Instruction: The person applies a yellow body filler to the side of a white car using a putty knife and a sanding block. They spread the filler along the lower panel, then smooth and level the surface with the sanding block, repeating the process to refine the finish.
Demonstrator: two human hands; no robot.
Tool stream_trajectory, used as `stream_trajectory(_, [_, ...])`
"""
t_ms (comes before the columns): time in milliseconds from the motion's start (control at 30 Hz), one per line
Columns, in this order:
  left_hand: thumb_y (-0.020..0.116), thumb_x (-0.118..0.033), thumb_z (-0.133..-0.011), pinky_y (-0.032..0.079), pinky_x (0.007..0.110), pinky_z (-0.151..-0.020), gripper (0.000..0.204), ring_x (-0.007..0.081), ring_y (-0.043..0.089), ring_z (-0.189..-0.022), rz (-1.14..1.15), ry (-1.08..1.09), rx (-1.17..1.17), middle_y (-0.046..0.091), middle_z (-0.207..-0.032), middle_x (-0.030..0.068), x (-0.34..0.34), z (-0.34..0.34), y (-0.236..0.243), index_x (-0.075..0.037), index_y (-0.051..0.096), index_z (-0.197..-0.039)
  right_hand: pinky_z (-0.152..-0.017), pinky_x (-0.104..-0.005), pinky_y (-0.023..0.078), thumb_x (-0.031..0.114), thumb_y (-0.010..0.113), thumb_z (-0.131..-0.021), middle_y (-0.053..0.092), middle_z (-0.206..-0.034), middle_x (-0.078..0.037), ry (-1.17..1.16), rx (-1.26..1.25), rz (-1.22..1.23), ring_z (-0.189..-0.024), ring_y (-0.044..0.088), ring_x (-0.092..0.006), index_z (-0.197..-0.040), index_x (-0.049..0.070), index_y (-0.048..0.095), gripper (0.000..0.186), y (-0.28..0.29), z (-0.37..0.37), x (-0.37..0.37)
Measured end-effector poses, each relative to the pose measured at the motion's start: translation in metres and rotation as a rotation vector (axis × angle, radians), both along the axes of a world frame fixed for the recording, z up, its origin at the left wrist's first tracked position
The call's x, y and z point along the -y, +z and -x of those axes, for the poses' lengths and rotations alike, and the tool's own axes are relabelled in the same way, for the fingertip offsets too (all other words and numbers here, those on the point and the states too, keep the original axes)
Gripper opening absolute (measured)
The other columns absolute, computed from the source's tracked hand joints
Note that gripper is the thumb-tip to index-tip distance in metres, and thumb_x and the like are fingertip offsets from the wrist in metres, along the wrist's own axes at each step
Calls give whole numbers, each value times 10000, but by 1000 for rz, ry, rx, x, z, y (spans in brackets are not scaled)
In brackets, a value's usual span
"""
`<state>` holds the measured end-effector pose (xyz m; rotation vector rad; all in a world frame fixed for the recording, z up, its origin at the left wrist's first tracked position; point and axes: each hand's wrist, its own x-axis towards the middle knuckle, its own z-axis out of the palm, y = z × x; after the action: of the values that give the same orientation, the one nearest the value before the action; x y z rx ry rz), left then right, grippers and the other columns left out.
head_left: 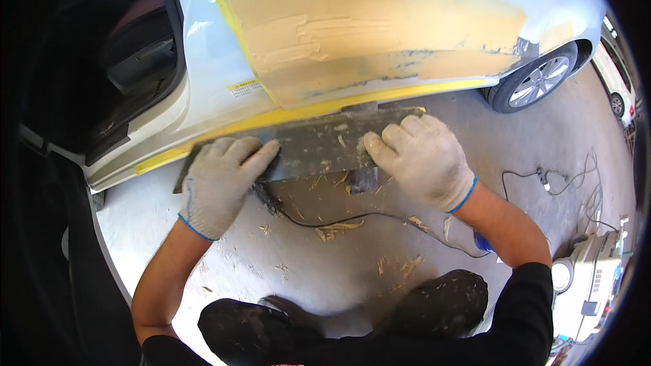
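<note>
Both hands wear whitish knit gloves with blue cuffs. My left hand [227, 173] is closed on the left end of a long, dark, flat board [315, 146] with a worn, smudged surface. My right hand [420, 156] grips the same board near its right end, thumb on top. The board lies level along the lower edge of a light-coloured car body [210, 47], next to yellow masking tape [298, 114]. Above it spreads a large patch of tan body filler [380, 17], ridged at its left and with dark streaks low down. Fingertips under the board are hidden.
An open car doorway [135, 47] is at the left, a rear wheel [539, 81] at the right. A black cable [380, 215] crosses the floor among filler scraps [410, 266]. More cable [583, 176] and a white wheeled unit [586, 285] stand to the right. My knees are below.
</note>
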<state>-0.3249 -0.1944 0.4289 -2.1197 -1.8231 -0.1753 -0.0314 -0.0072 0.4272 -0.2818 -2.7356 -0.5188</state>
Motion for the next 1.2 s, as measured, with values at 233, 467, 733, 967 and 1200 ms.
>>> stream_trajectory(233, [624,139,-777,542,452,-1060,768,329,655,-1217,-460,120,-119,702,-1345,78,-17,27,69,-180,728,-1468,-964,-440,544,116,679,-881,696,-1211,-3,20,-437,-281,-1097,673,-246,-1351,236,772,494,62,40,-61])
stream_trajectory(467, [648,190,-751,474,494,-1213,914,377,593,-1384,-495,157,-169,620,-1551,114,-65,52,55,-222,658,-1567,-1088,-425,511,106,669,-878,712,-1391,12,57,-579,-320,-1230,655,-245,-1376,224,770,522,51,84,-97])
stream_trajectory(733, [674,106,-865,508,495,-1129,804,330,611,-1353,-468,155,-136,642,-1517,35,-56,46,54,-312,667,-1552,-1056,-436,524,94,683,-858,714,-1355,-3,18,-519,-296,-1216,658,-267,-1409,254,757,579,48,72,-85])
stream_trajectory(967, [728,103,-802,516,492,-1144,812,347,609,-1323,-560,128,-238,649,-1502,47,-79,59,39,-310,717,-1501,-1085,-472,507,-26,727,-749,708,-1383,-38,43,-578,-271,-1240,637,-326,-1412,293,774,737,34,85,-107])
stream_trajectory(1200, [686,31,-829,487,463,-1090,722,329,589,-1276,-543,128,-227,652,-1490,23,-84,51,-34,-325,746,-1454,-988,-455,522,96,667,-838,695,-1324,-12,76,-608,-233,-1180,614,-276,-1353,309,801,573,-48,83,-116])
